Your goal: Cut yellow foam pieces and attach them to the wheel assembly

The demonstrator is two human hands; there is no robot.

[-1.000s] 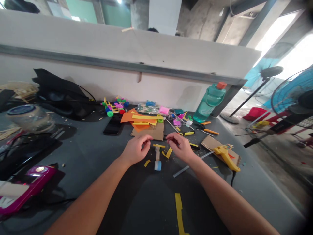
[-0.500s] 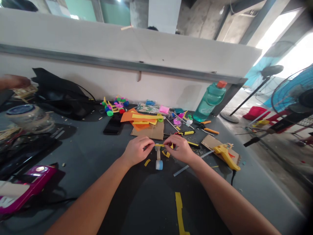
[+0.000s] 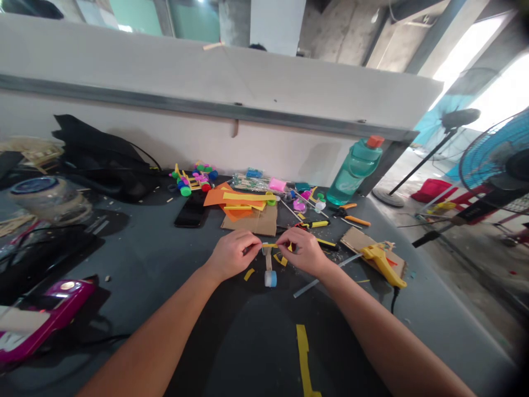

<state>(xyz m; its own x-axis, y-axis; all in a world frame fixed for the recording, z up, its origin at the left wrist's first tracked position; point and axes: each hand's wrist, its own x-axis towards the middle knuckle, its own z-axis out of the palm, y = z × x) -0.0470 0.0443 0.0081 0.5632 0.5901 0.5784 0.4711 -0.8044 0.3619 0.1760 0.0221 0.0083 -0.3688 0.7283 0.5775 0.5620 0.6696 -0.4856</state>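
I have the left hand (image 3: 233, 251) and right hand (image 3: 303, 251) pinched closed on opposite ends of a yellow strip (image 3: 270, 245) at a stick's (image 3: 269, 261) far end.

Held strip (image 3: 270, 245): is looking like matt paper
Blue-white cap (image 3: 270, 279): is looking like smooth plastic
Tabletop (image 3: 144, 309): is showing a smooth, matt finish
Far cardboard (image 3: 255, 224): is looking matt, brown
Right bottle (image 3: 351, 171): is showing smooth, translucent plastic
Phone (image 3: 190, 214): is gleaming glossy black
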